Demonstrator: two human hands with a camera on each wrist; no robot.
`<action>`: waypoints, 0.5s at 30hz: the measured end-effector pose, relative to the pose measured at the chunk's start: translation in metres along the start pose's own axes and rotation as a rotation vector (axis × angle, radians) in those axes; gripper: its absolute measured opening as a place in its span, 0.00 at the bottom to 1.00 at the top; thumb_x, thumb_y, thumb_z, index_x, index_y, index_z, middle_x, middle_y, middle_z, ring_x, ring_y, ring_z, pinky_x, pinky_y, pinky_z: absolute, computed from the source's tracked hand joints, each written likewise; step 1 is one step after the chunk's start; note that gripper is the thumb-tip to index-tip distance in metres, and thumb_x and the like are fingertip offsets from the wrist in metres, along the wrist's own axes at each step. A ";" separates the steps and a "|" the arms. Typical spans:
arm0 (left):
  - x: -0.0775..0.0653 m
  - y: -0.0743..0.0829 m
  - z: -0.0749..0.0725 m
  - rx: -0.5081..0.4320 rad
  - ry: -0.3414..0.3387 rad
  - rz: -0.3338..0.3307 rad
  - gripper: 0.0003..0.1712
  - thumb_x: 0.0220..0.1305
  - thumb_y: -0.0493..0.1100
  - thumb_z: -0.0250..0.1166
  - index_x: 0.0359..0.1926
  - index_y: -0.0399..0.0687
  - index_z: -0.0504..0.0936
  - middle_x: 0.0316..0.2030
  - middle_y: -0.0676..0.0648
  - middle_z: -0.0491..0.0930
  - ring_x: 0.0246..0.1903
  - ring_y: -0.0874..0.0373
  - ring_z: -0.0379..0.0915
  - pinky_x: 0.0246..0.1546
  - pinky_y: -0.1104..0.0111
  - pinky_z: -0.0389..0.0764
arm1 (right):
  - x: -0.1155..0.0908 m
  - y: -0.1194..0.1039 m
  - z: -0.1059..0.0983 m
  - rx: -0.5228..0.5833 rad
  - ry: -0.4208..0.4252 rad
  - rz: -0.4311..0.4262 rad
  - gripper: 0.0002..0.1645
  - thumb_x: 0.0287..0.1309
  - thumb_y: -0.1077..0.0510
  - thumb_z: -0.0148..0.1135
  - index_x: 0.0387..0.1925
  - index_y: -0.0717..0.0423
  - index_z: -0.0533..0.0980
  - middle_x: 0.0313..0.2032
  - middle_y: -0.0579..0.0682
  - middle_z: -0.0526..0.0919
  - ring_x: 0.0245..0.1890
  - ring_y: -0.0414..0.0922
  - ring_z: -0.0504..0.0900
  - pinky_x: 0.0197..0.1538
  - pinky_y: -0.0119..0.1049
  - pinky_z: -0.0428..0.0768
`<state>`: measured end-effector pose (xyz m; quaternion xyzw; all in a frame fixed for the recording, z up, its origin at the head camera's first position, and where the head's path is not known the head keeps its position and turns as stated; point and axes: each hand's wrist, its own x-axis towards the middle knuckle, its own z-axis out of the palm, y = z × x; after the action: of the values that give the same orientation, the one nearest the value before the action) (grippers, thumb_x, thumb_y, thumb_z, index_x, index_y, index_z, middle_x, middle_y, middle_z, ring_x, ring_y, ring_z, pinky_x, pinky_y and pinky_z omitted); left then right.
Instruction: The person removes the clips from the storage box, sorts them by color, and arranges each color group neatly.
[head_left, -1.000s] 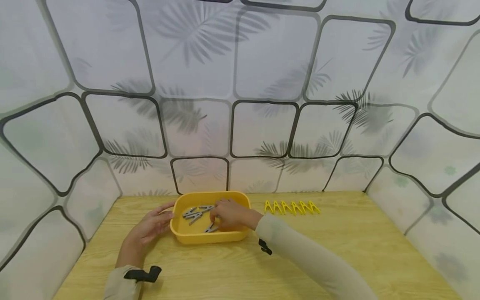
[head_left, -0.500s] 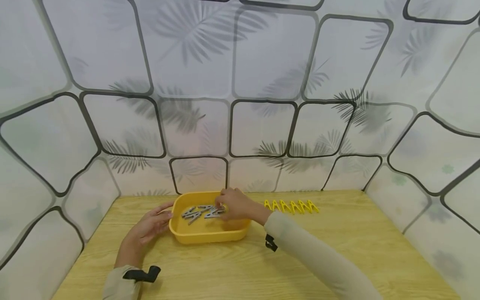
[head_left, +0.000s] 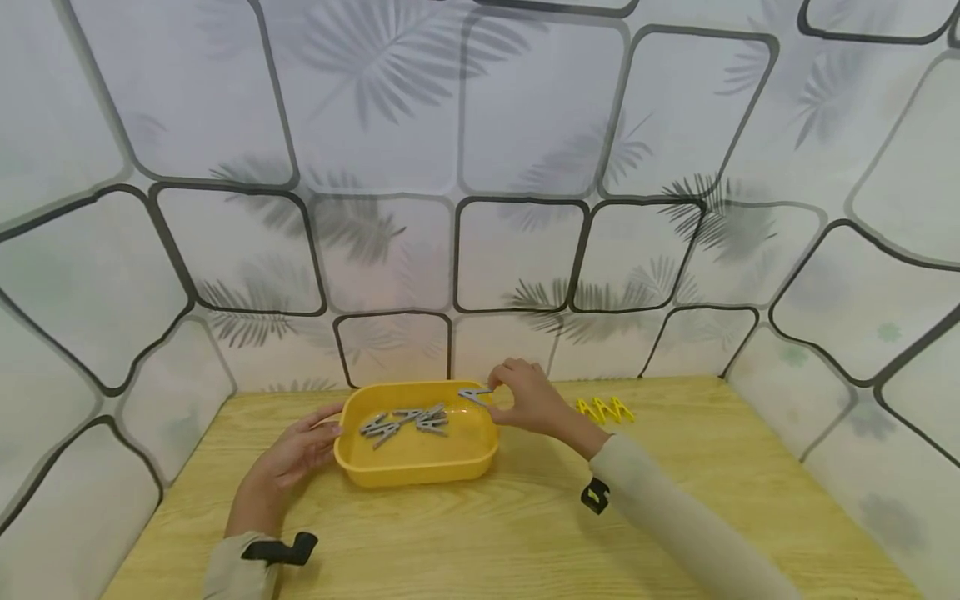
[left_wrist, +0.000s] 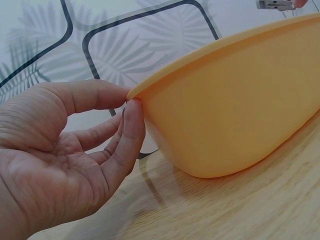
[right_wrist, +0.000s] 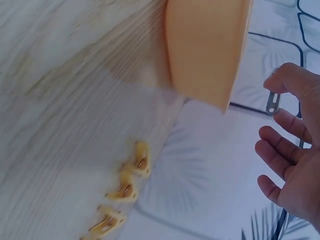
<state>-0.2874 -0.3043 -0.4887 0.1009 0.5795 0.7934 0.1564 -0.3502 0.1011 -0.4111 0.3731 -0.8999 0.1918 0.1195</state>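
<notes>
Above back right corner of yellow basin (head_left: 420, 472), gray clip (head_left: 469, 392) sits between thumb and index fingertips of right hand (head_left: 532, 402), pinched at its spread end; narrow end points left, past fingertips, over basin; left hand (head_left: 300, 450) grips basin's left rim between thumb and fingers; other gray clips (head_left: 386, 432) lie clustered on basin floor, left and centre, apart from both hands' fingertips; basin rests near back edge of table (head_left: 450, 533); yellow clips (head_left: 597, 404) lie in row near same edge, right of basin, beyond right wrist.
</notes>
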 end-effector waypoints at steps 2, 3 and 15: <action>-0.001 0.000 0.000 -0.004 -0.002 -0.001 0.21 0.79 0.33 0.50 0.57 0.65 0.77 0.47 0.55 0.86 0.45 0.65 0.84 0.46 0.73 0.85 | -0.008 0.008 -0.002 0.000 0.037 0.029 0.15 0.55 0.54 0.73 0.41 0.52 0.77 0.40 0.48 0.79 0.44 0.49 0.77 0.51 0.53 0.71; -0.001 0.000 -0.001 -0.002 -0.005 0.001 0.21 0.79 0.33 0.50 0.57 0.65 0.77 0.47 0.55 0.86 0.46 0.65 0.84 0.46 0.73 0.85 | -0.012 0.012 -0.003 0.004 0.053 0.048 0.15 0.55 0.54 0.74 0.40 0.52 0.77 0.40 0.48 0.79 0.43 0.49 0.77 0.50 0.53 0.71; -0.001 0.000 0.000 0.003 -0.010 0.016 0.20 0.79 0.33 0.50 0.57 0.64 0.76 0.48 0.54 0.86 0.45 0.65 0.84 0.46 0.73 0.85 | -0.051 0.034 -0.008 -0.035 0.159 0.235 0.15 0.52 0.53 0.74 0.34 0.53 0.76 0.33 0.47 0.77 0.35 0.45 0.72 0.43 0.48 0.70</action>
<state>-0.2868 -0.3041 -0.4889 0.1097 0.5790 0.7934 0.1526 -0.3390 0.1583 -0.4311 0.2466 -0.9283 0.2175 0.1736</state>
